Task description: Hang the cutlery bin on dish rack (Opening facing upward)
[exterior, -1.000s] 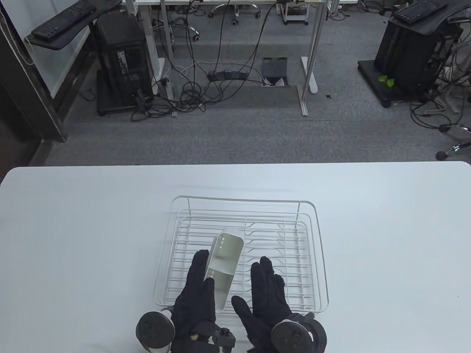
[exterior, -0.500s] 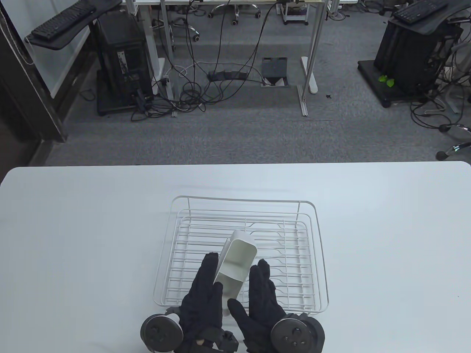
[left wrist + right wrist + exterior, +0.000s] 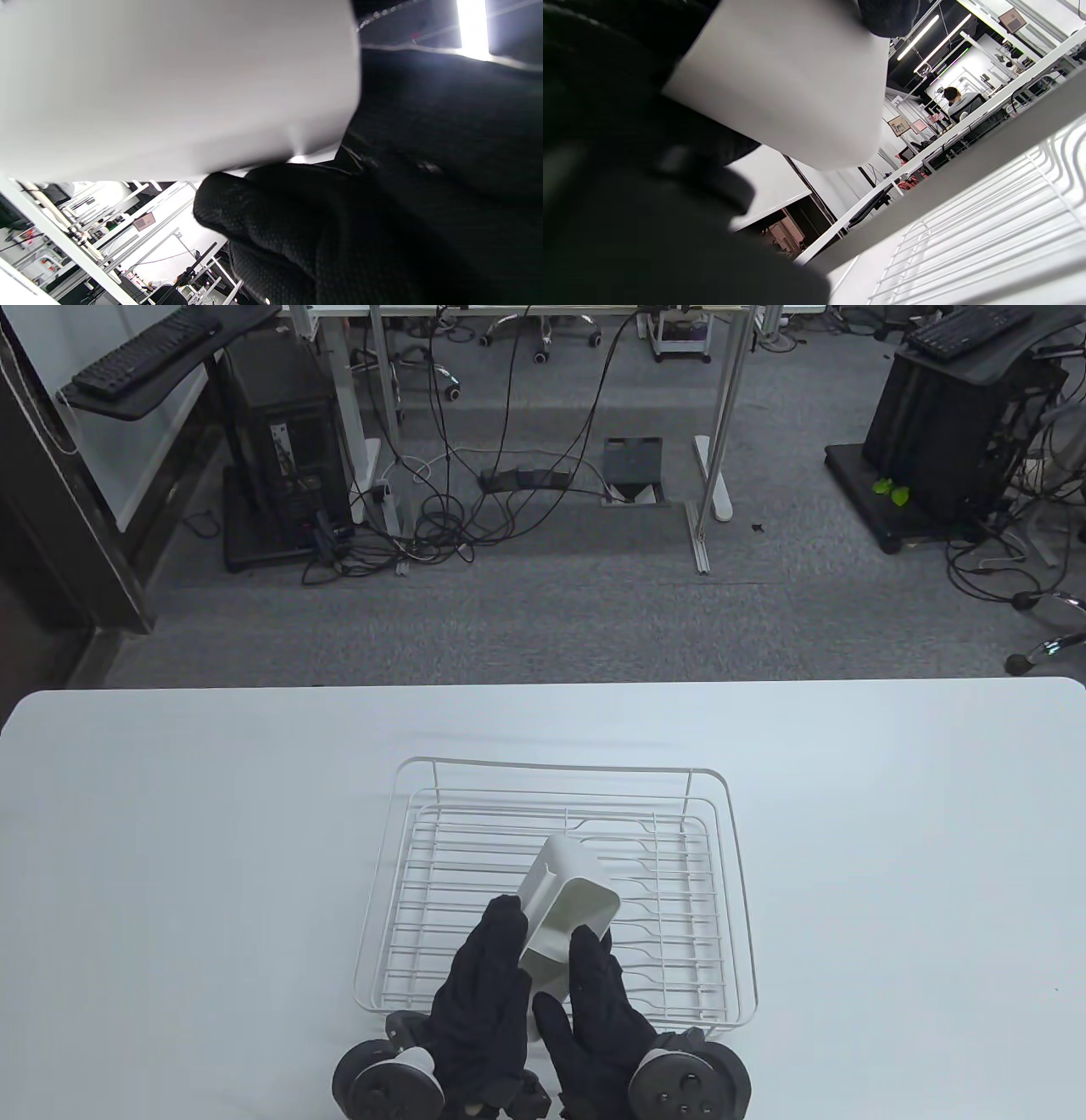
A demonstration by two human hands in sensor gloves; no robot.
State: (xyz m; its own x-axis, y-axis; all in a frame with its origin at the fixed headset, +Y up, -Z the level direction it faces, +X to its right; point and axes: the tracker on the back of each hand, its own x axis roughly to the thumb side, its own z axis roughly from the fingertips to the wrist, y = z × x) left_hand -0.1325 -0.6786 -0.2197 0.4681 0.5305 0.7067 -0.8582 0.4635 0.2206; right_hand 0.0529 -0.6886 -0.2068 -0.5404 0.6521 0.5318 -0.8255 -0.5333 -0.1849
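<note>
The white cutlery bin [image 3: 567,912] is held tilted above the front part of the white wire dish rack [image 3: 399,848], its open mouth turned up and to the right. My left hand [image 3: 484,984] grips its left side and my right hand [image 3: 598,997] grips its right side. The bin fills the top of the left wrist view [image 3: 169,84] and the upper middle of the right wrist view [image 3: 789,84], with gloved fingers [image 3: 271,212] pressed against it. The rack's wires [image 3: 988,237] lie below in the right wrist view.
The rack stands in the middle of a white table [image 3: 170,857], near its front edge. Beyond the far table edge lie grey floor, desks and cables [image 3: 509,483].
Both hands have closed in on the bin: the right hand now grips it. The bin has turned so its mouth swings right and upward, and moved slightly right.
</note>
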